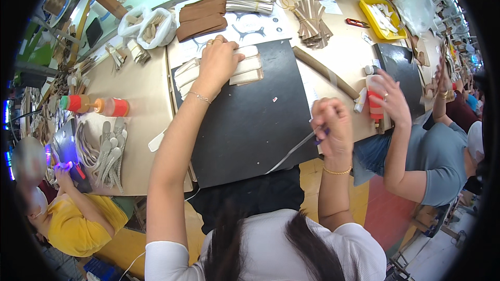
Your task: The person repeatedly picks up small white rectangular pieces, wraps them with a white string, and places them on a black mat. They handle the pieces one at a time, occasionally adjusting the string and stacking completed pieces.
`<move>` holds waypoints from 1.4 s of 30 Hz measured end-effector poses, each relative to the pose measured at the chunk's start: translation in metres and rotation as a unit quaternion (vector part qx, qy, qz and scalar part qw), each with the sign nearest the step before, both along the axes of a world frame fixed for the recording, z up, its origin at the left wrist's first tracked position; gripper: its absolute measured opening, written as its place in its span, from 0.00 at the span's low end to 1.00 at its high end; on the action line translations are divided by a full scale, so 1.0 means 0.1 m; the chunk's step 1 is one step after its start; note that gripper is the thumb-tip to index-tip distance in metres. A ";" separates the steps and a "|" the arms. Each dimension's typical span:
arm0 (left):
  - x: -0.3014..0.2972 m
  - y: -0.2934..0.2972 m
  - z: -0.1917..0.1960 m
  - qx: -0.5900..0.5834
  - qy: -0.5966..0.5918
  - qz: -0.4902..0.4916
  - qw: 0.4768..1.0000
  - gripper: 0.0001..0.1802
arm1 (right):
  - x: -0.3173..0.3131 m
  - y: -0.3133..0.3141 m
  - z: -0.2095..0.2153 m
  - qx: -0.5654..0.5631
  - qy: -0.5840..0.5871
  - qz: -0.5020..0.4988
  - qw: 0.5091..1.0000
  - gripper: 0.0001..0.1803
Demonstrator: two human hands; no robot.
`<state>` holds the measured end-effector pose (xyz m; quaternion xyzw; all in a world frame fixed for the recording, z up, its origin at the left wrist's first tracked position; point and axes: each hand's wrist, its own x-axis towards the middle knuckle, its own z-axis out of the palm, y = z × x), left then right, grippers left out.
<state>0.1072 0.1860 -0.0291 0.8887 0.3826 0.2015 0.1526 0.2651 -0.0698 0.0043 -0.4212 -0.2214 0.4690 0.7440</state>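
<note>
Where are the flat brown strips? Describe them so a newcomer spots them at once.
Start at the large black rectangular mat before the person. Past its far edge, just beyond the person's bare left hand, lie the stacked flat brown strips. Solid brown sets them apart from the pale bundled strips to their right.

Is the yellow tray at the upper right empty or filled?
Not empty: white pieces lie heaped inside the yellow tray.

Left hand (221,58) far forward, palm down, right hand (333,126) nearer, curled
</note>
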 end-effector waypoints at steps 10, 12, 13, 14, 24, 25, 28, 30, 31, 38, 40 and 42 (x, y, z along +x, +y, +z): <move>-0.12 -0.22 0.38 -0.184 -0.119 0.021 0.976 0.12 | 0.48 -0.16 0.53 0.145 -0.090 0.050 0.984 0.09; -0.39 -0.43 0.50 -0.298 -0.166 0.009 0.940 0.11 | 0.38 -0.12 0.49 0.076 -0.116 0.074 0.988 0.07; -0.53 -0.59 0.51 -0.326 -0.142 -0.014 0.934 0.11 | 0.32 -0.09 0.46 0.025 -0.120 0.088 0.989 0.07; -0.67 -0.77 0.50 -0.326 -0.160 -0.065 0.930 0.11 | 0.27 -0.05 0.42 -0.028 -0.147 0.118 0.982 0.08; -1.37 -2.06 0.01 0.045 0.006 -0.092 0.995 0.26 | -0.51 0.37 -0.13 -0.303 -0.336 0.305 0.838 0.15; -1.38 -2.10 -0.02 0.042 0.020 -0.090 0.995 0.27 | -0.57 0.41 -0.14 -0.289 -0.380 0.314 0.821 0.15; -1.39 -2.14 -0.09 0.038 0.031 -0.088 0.995 0.31 | -0.75 0.48 -0.10 -0.231 -0.410 0.330 0.818 0.15; -1.39 -2.15 -0.10 0.035 0.042 -0.089 0.995 0.32 | -0.86 0.52 -0.09 -0.246 -0.462 0.322 0.789 0.14; -1.39 -2.15 -0.11 0.038 0.049 -0.088 0.994 0.32 | -0.92 0.53 -0.10 -0.256 -0.488 0.310 0.775 0.14; -1.43 -2.13 -0.10 0.041 0.066 -0.074 0.994 0.31 | -1.00 0.48 -0.11 -0.268 -0.539 0.248 0.759 0.12; -1.44 -2.13 -0.11 0.044 0.064 -0.075 0.994 0.31 | -0.99 0.48 -0.12 -0.280 -0.527 0.249 0.763 0.14; -1.44 -2.12 -0.11 0.045 0.064 -0.077 0.994 0.31 | -0.99 0.47 -0.12 -0.285 -0.521 0.248 0.765 0.14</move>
